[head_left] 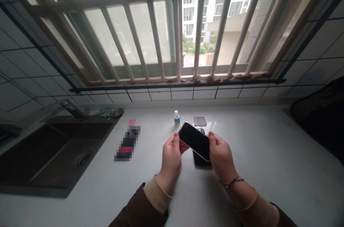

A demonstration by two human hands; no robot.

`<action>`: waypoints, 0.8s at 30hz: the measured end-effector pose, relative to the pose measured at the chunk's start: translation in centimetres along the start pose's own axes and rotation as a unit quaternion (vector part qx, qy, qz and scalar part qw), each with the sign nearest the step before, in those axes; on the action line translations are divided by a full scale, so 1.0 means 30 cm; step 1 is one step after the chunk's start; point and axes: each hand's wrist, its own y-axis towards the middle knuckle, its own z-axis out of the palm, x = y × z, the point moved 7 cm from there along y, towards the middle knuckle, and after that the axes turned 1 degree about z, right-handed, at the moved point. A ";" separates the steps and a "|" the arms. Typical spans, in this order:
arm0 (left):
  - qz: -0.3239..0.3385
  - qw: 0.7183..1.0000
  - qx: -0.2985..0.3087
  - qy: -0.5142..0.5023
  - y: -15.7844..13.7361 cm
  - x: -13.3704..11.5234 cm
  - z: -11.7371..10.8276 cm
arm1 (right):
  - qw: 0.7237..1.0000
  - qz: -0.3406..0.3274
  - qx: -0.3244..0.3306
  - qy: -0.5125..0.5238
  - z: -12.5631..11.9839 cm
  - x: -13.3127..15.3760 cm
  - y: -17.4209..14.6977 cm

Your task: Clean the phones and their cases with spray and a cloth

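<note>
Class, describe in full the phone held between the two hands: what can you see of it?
The phone is a slim rectangle with rounded corners, a glossy, glass-like dark face showing no lit display, and a pale, silvery rim. Its face is towards the camera, its long sides sloping down to the right in the picture. The left hand grips its left end, the right hand its right. It partly hides a dark slab on the counter. Its back is hidden.

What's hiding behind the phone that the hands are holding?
A dark, flat thing lies on the counter behind the phone. Its top and bottom ends peek out; its middle is covered, so I can't see it.
</note>
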 end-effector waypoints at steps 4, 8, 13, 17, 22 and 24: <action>-0.022 0.997 -0.064 -0.048 0.009 0.010 -0.031 | 0.994 -0.088 0.005 -0.058 0.007 0.065 -0.033; -0.067 0.989 -0.074 -0.107 0.005 0.012 -0.029 | 0.986 -0.137 -0.008 -0.096 0.004 0.092 -0.054; -0.132 0.973 -0.062 -0.179 -0.005 0.012 -0.013 | 0.972 -0.195 -0.026 -0.128 -0.009 0.117 -0.067; -0.168 0.962 -0.045 -0.211 -0.003 0.013 -0.003 | 0.967 -0.216 -0.033 -0.133 -0.021 0.136 -0.072; -0.199 0.954 -0.014 -0.221 -0.002 0.014 0.000 | 0.965 -0.227 -0.036 -0.128 -0.033 0.152 -0.074; -0.210 0.951 0.013 -0.224 0.000 0.011 0.005 | 0.968 -0.215 -0.037 -0.121 -0.040 0.147 -0.064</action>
